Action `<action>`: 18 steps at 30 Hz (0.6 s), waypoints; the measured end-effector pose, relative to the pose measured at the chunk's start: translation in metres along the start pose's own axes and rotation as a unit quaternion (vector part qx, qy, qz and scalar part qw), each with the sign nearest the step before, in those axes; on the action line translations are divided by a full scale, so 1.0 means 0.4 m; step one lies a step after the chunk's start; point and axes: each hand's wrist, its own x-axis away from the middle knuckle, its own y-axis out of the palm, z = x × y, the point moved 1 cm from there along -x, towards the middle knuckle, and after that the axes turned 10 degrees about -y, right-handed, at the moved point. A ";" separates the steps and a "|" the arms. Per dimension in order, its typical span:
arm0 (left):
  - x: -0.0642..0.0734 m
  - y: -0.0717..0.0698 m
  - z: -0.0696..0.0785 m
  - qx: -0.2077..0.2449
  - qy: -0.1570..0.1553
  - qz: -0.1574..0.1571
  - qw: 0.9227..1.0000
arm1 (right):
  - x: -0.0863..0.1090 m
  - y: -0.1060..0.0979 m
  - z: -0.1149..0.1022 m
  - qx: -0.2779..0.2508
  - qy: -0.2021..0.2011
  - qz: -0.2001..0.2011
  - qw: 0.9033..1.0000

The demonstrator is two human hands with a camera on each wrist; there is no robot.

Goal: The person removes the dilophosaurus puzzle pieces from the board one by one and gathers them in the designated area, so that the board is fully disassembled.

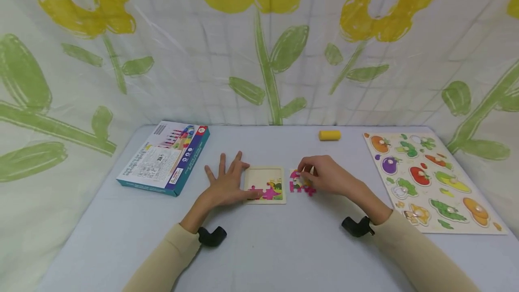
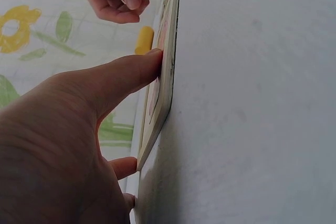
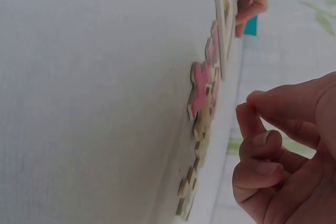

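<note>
A square wooden puzzle tray [image 1: 264, 168] lies mid-table, with pink, yellow and green pieces [image 1: 267, 191] along its lower part. My left hand [image 1: 225, 186] is spread at its left side, the straight thumb [image 2: 134, 71] on the near edge and a finger by the far left corner. Right of the tray lies a cluster of loose jigsaw pieces [image 1: 297, 184], pink and multicoloured. Above these hovers my right hand [image 1: 325, 174]; in the right wrist view its thumb and index fingertips [image 3: 254, 98] meet, the other fingers are curled, and nothing shows between them.
At the back left lies a flat blue-and-white box [image 1: 162, 157]. A yellow cylinder [image 1: 330, 135] is near the table's back edge. On the right, a vegetable knob-puzzle board [image 1: 435, 184] lies near my right forearm. A flower-print curtain [image 1: 170, 57] hangs behind the table.
</note>
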 end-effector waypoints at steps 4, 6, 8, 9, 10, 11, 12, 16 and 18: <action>-0.001 0.003 0.002 0.002 0.000 -0.001 1.000 | 0.002 -0.004 0.013 0.014 0.003 -0.001 1.000; -0.001 0.004 0.002 0.002 -0.001 -0.002 1.000 | 0.007 -0.006 0.023 0.021 0.005 -0.005 1.000; 0.000 0.003 0.003 0.002 -0.003 -0.003 1.000 | 0.012 -0.006 0.033 0.027 0.009 -0.008 1.000; 0.001 0.003 0.003 0.002 -0.003 -0.003 1.000 | 0.015 -0.005 0.037 0.029 0.012 -0.009 0.999; 0.002 0.002 0.004 0.002 -0.003 -0.002 1.000 | 0.017 -0.005 0.040 0.032 0.013 -0.011 0.999; 0.002 0.001 0.004 0.003 -0.003 -0.002 1.000 | 0.019 -0.004 0.043 0.033 0.014 -0.012 0.999; 0.003 0.001 0.004 0.003 -0.003 -0.002 1.000 | 0.021 -0.003 0.046 0.034 0.017 -0.014 0.999; 0.004 -0.002 0.004 0.005 -0.002 -0.002 1.000 | 0.023 0.004 0.050 0.032 0.019 -0.016 0.999; 0.005 -0.003 0.004 0.005 -0.001 -0.003 1.000 | 0.023 0.005 0.050 0.030 0.018 -0.016 0.999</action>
